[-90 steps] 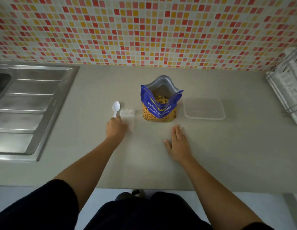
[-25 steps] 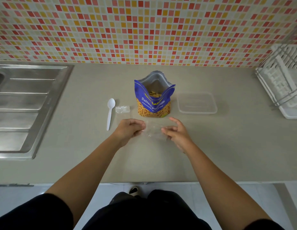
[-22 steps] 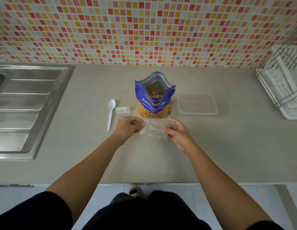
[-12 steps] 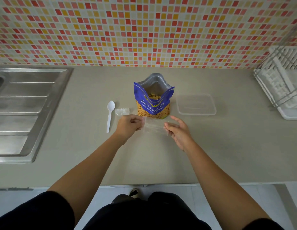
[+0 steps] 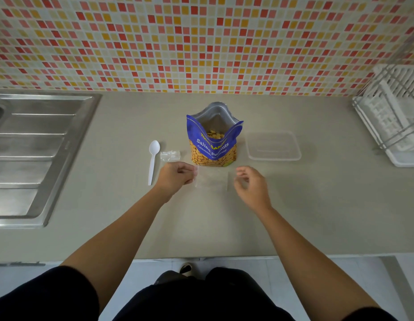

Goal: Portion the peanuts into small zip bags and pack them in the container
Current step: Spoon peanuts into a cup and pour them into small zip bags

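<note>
A blue bag of salted peanuts stands open at the middle of the counter. Just in front of it hangs a small clear zip bag, pinched at its left edge by my left hand. My right hand hovers just off the bag's right edge, fingers apart, apparently not touching it. A clear plastic container sits to the right of the peanut bag. A white plastic spoon lies to the left, with a small pile of folded zip bags beside it.
A steel sink drainboard fills the left side of the counter. A white dish rack stands at the far right. The tiled wall runs along the back, and the counter's front edge is below my forearms.
My left hand put down the spoon and picked up a zip bag. Both hands held the bag; now my right hand has let go and drawn slightly right.
</note>
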{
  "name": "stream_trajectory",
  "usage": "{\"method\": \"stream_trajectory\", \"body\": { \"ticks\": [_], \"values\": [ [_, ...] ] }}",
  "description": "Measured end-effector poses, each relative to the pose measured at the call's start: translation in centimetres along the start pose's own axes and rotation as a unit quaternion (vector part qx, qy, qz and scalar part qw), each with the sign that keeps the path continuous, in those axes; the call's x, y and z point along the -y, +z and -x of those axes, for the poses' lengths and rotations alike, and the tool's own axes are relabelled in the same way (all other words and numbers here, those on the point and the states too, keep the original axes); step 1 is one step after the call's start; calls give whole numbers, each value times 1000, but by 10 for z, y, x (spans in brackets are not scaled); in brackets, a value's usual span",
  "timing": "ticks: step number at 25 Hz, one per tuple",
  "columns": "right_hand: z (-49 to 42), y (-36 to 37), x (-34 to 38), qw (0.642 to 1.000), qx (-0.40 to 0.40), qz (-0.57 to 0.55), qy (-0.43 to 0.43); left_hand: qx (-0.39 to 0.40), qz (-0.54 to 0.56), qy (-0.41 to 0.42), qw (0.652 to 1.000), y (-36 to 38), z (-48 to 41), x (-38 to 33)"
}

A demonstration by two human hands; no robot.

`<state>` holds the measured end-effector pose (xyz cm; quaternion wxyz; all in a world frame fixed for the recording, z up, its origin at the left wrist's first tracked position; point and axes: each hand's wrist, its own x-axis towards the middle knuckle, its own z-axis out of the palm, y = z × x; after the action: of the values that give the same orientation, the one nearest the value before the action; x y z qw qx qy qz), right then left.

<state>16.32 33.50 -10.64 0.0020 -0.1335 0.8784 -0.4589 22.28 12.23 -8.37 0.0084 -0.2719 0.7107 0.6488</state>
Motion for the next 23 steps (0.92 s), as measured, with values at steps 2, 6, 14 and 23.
{"method": "stream_trajectory", "body": {
  "ticks": [2,6,14,23],
  "values": [
    [7,2,6,985,82,89,-119,4,-21,6,1000,1,1,1],
    [2,12,32,959,207,124,-145,25,-71,42,996,8,5,-3],
    [-6,18,38,959,201,131,-153,9,-175,71,982,16,12,-18],
    [-2,6,38,989,107,-46,-92,-202,-247,41,947,-41,-18,-2]
  ]
}}
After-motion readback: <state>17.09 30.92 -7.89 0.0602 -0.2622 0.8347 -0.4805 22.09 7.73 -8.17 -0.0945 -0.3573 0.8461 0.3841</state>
